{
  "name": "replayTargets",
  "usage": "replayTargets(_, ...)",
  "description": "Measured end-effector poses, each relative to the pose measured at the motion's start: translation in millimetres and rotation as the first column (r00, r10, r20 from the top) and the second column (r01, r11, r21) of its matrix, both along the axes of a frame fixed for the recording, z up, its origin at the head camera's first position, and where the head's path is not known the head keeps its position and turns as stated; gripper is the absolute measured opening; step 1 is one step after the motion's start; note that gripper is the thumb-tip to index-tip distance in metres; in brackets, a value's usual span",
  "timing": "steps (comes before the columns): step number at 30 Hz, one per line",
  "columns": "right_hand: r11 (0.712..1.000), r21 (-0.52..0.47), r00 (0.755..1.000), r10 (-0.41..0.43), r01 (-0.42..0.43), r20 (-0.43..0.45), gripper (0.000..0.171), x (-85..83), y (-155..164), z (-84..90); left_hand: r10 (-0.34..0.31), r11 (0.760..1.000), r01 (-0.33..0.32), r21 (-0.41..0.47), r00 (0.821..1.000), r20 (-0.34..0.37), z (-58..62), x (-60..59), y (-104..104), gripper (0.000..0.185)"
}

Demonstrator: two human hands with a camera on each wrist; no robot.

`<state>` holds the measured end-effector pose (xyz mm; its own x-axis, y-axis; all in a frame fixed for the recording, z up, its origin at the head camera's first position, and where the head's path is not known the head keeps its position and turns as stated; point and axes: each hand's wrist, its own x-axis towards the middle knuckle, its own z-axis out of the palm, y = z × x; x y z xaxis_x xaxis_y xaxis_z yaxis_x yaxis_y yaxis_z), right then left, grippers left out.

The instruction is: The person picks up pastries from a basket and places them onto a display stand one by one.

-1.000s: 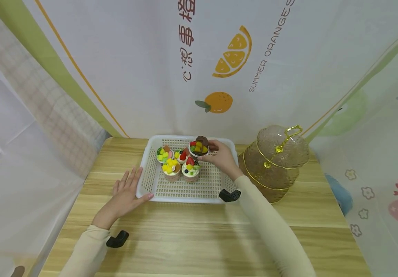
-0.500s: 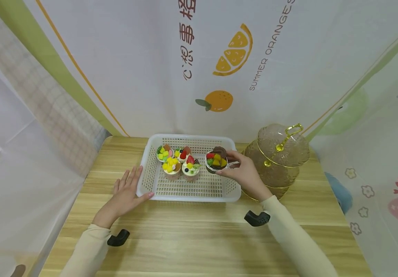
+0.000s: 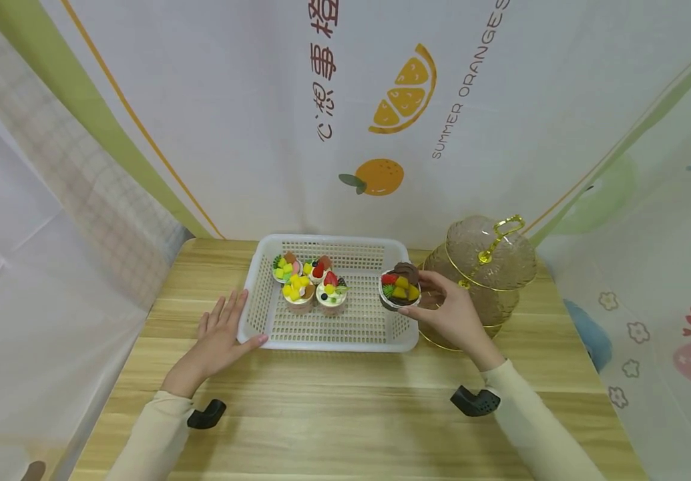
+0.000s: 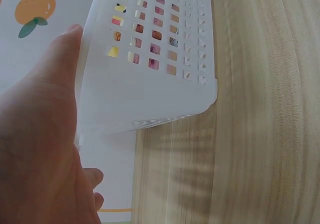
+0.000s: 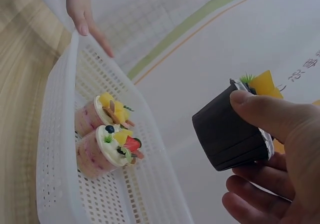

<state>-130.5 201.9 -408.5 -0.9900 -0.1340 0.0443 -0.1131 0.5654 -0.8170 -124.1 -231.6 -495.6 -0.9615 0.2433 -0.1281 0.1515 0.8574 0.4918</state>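
Observation:
My right hand (image 3: 454, 315) pinches a fruit-topped cupcake (image 3: 400, 288) by its rim, above the right end of a white perforated plastic basket (image 3: 327, 347). The right wrist view shows its black cup (image 5: 225, 129) tilted, thumb on one side and fingers on the other. Several pale cups with cream and fruit stand together in the basket's left half, among them one with a strawberry (image 3: 331, 294) and one with yellow cubes (image 3: 298, 292). With fingers spread straight, my left hand (image 3: 215, 342) rests against the basket's left end, its thumb at the front corner.
A tiered stand (image 3: 489, 267) of amber, gold-rimmed plates with a gold handle stands just right of the basket. The wooden table (image 3: 333, 414) extends in front. A printed white curtain (image 3: 249, 133) hangs behind it, and more cloth hangs at both sides.
My right hand has carried the dark cupcake rightward and toward me, from beside the other cups to the basket's right end. The left hand and basket have stayed in place.

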Motion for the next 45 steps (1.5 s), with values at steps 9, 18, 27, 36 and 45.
replayTargets(9, 0.996, -0.045, 0.993, -0.086, 0.083, -0.076, 0.067, 38.3, 25.9, 36.9, 0.000, 1.000, 0.000, -0.004, 1.000, -0.002, 1.1, 0.3, 0.6, 0.103)
replayTargets(18, 0.923, 0.045, 0.909, -0.366, 0.381, -0.199, 0.063, 49.9, 58.0, 66.6, 0.005, 1.000, -0.005, -0.002, 1.000, -0.001, 1.4, 0.7, 1.1, 0.103)
replayTargets(27, 0.842, 0.004, 0.835, -0.534, 0.539, -0.137, 0.074, 32.4, 78.4, 60.0, 0.005, 1.000, -0.005, 0.005, 1.000, 0.002, 0.1, 1.5, 1.4, 0.102)
replayTargets(36, 0.844, 0.022, 0.834, -0.526, 0.536, -0.166, 0.073, 21.1, 86.0, 47.1, 0.006, 1.000, -0.006, 0.000, 1.000, -0.004, 1.2, 1.8, 1.2, 0.102)
replayTargets(45, 0.849, 0.049, 0.843, -0.514, 0.527, -0.160, 0.074, 16.7, 88.0, 42.5, 0.011, 1.000, -0.011, -0.002, 1.000, -0.002, 0.5, 1.7, 1.3, 0.102)
